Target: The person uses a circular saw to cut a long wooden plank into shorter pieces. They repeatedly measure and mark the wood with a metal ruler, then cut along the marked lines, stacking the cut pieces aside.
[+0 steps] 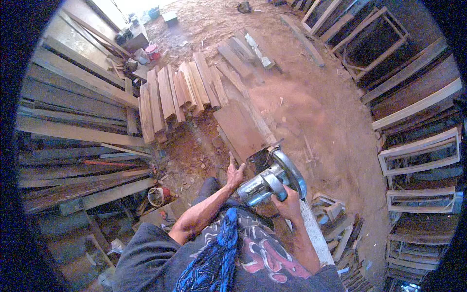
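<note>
My right hand [290, 202] is wrapped round the handle of a silver circular saw [265, 187]. The saw's rounded guard and base sit at the near end of a wide brown board [239, 127], which stretches away from me. Beside that board's near left corner is my left hand [235, 175], its index finger stretched forward and the thumb spread toward the wood; whether it presses on the edge I cannot tell. A long narrow timber [255, 117] lies along the board's right side. The saw's body and guard hide the blade and the cutting spot.
Several cut planks [170, 95] lie side by side ahead on the left. Long boards [73, 124] are stacked at the left wall, near a small bucket [159, 195]. Wooden frames [421, 151] line the right side. Reddish sawdust [296, 102] covers the ground, with offcuts [331, 209] near my right arm.
</note>
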The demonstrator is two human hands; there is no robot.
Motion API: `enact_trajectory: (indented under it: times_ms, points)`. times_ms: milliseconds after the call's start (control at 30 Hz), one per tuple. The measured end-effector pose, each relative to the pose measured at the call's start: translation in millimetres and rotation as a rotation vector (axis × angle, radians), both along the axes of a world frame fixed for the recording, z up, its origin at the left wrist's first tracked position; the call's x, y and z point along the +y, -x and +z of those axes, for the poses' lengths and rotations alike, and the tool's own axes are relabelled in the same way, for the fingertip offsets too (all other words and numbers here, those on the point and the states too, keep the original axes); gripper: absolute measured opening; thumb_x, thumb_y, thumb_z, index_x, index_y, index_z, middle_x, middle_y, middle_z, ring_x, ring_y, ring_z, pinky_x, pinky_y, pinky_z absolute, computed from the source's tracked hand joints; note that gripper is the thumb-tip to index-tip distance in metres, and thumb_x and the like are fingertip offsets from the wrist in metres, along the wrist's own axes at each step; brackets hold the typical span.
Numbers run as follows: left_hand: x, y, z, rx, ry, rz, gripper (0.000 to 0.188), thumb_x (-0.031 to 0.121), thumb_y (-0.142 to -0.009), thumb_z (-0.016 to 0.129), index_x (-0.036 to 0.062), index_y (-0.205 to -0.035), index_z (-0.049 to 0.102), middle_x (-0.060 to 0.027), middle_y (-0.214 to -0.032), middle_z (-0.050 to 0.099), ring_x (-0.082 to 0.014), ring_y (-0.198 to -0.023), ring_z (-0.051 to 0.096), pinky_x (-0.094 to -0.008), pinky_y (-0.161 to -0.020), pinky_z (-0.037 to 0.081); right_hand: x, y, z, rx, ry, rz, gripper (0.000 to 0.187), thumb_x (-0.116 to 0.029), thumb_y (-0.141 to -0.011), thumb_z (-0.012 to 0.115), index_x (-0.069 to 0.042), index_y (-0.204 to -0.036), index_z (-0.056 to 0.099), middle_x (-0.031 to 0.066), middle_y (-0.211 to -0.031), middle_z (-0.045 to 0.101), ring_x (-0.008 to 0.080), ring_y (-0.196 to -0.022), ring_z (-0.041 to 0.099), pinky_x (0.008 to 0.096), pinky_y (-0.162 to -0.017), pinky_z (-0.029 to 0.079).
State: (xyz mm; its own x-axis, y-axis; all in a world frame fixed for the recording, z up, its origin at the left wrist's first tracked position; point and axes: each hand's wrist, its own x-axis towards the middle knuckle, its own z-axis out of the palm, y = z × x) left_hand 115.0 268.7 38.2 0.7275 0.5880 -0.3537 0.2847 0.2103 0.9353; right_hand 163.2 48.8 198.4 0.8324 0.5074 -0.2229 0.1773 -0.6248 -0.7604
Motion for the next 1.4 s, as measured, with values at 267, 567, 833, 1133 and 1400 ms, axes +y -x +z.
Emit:
enact_trajectory:
  times_ms: [267, 567, 833, 1133, 1400]
  points:
    - [16, -6, 9, -0.007, 0.000, -0.022, 0.093, 0.007, -0.090, 0.065, 0.0057, -0.160, 0.004, -0.0188, -0.153, 0.043, -0.0283, -0.138, 0.045, -0.0355, -0.116, 0.034, 13, -7, 11, 0.070, -0.025, 0.006, 0.050, -0.023, -0.075, 0.079, 0.010, -0.111, 0.066, 0.0254, -0.093, 0.072, 0.0372, -0.085, 0.072, 0.0423, -0.078, 0.057]
    - [17, -7, 14, 0.054, -0.005, -0.013, 0.093, 0.009, -0.090, 0.065, 0.0052, -0.160, 0.004, -0.0204, -0.154, 0.042, -0.0310, -0.137, 0.046, -0.0356, -0.115, 0.035, 18, -3, 10, -0.132, -0.069, -0.014, 0.033, -0.018, -0.079, 0.076, 0.003, -0.103, 0.069, 0.0203, -0.086, 0.072, 0.0309, -0.079, 0.071, 0.0398, -0.075, 0.054]
    - [18, -5, -5, 0.056, -0.017, -0.022, 0.094, 0.011, -0.091, 0.065, 0.0074, -0.160, 0.003, -0.0212, -0.153, 0.042, -0.0312, -0.136, 0.047, -0.0363, -0.114, 0.037, 18, -5, 11, -0.044, -0.038, 0.004, 0.035, -0.016, -0.078, 0.075, 0.002, -0.107, 0.069, 0.0217, -0.092, 0.072, 0.0337, -0.083, 0.071, 0.0409, -0.077, 0.054]
    - [20, -5, -3, 0.140, 0.039, -0.031, 0.098, 0.019, -0.089, 0.072, 0.0085, -0.161, 0.006, -0.0200, -0.152, 0.044, -0.0291, -0.136, 0.046, -0.0358, -0.112, 0.037, 21, -6, 24, -0.011, -0.024, 0.027, 0.039, -0.017, -0.079, 0.076, 0.005, -0.110, 0.068, 0.0245, -0.094, 0.071, 0.0389, -0.087, 0.070, 0.0435, -0.081, 0.054]
    - [15, -6, 4, 0.013, -0.112, 0.010, 0.090, 0.007, -0.092, 0.062, 0.0115, -0.161, 0.005, -0.0202, -0.146, 0.052, -0.0277, -0.128, 0.054, -0.0351, -0.108, 0.043, 22, -7, 22, -0.027, 0.003, 0.034, 0.038, -0.017, -0.078, 0.076, 0.005, -0.107, 0.067, 0.0245, -0.094, 0.071, 0.0389, -0.086, 0.070, 0.0430, -0.080, 0.054]
